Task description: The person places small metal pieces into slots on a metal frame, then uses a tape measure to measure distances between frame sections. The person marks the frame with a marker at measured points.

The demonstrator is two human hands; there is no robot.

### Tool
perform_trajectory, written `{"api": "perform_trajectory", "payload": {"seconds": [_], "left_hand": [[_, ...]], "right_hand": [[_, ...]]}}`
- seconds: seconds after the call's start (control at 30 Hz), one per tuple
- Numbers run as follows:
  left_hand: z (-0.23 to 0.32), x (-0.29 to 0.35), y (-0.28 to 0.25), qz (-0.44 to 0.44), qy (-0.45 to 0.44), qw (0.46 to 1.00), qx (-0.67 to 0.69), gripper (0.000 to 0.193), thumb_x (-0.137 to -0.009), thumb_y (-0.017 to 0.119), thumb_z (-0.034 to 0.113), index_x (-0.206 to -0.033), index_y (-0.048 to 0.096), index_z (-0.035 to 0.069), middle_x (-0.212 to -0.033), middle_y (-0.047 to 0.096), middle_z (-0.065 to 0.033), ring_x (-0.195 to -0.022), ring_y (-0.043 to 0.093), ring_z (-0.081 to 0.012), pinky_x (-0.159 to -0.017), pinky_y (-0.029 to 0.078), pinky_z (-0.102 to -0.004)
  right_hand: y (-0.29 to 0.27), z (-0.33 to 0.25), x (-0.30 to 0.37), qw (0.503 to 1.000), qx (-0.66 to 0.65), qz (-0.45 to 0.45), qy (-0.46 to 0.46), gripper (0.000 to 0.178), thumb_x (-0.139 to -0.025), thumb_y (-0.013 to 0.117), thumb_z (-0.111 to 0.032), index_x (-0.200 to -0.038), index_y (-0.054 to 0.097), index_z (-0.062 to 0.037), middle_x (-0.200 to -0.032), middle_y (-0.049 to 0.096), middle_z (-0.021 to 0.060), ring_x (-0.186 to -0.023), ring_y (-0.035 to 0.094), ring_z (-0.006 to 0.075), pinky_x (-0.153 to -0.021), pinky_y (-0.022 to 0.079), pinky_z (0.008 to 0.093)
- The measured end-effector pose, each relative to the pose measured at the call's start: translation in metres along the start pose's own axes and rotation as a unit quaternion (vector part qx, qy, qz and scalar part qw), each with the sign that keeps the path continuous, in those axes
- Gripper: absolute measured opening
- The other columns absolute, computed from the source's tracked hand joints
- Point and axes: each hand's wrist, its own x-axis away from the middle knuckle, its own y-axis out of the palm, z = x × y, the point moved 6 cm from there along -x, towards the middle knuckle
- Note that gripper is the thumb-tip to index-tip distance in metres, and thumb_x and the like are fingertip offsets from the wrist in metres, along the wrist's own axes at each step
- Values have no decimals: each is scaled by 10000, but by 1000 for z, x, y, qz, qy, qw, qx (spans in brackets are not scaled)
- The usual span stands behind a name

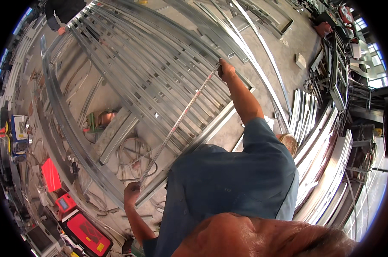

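Note:
A pale tape measure is stretched slantwise across a large metal frame with several parallel bars. My left hand is closed on the near-left end of the tape, at the frame's near corner. At the far-right end, my right hand grips the tape beside the frame's right-hand side rail. Something dark shows in its fingers, perhaps the tape's case, though the hand partly hides it. The blade runs straight between both hands, above the bars.
A co-worker's hand is at the frame's far left end. Long metal profiles lie to the right, near stacked lengths. A red machine stands at lower left. Beneath the frame are a copper-coloured wire spool and loose cables.

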Motion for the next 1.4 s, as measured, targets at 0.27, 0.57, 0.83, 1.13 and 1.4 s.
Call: {"api": "perform_trajectory", "payload": {"seconds": [0.27,0.57,0.83,1.13,1.4], "left_hand": [[52,-106,-40,74,175,975,-113,302,-679,593,18,-959,701,-14,-788,618,-82,-717,591,-180,-692,471,-295],[125,-218,-84,77,194,963,-171,401,-653,591,1,-1037,706,-24,-872,649,-149,-781,624,-291,-759,496,-345],[123,-267,-99,105,239,931,-253,448,-610,707,109,-1056,738,77,-867,656,-123,-795,608,-324,-767,500,-429],[112,-297,-96,59,182,959,-209,444,-633,664,82,-1068,755,102,-756,647,-124,-727,625,-317,-699,516,-408],[132,-293,-100,82,238,943,-217,289,-763,634,110,-1019,755,53,-751,636,-151,-672,619,-328,-647,502,-423]], "right_hand": [[105,76,-58,993,53,-85,60,165,-906,694,-164,-783,632,-73,-665,580,44,-514,540,138,-407,408,285],[157,105,-146,929,367,-6,-41,355,-847,676,-345,-899,722,3,-853,715,134,-641,681,222,-567,538,380],[163,111,-174,902,415,-93,-77,352,-895,653,-403,-684,604,-126,-595,527,45,-470,452,150,-430,335,366],[161,96,-147,926,373,-59,20,372,-965,611,-316,-661,537,-114,-515,484,34,-386,421,165,-367,272,335],[159,91,-142,923,383,-19,4,330,-970,631,-318,-713,554,-126,-540,512,14,-408,467,140,-361,299,304]]}}
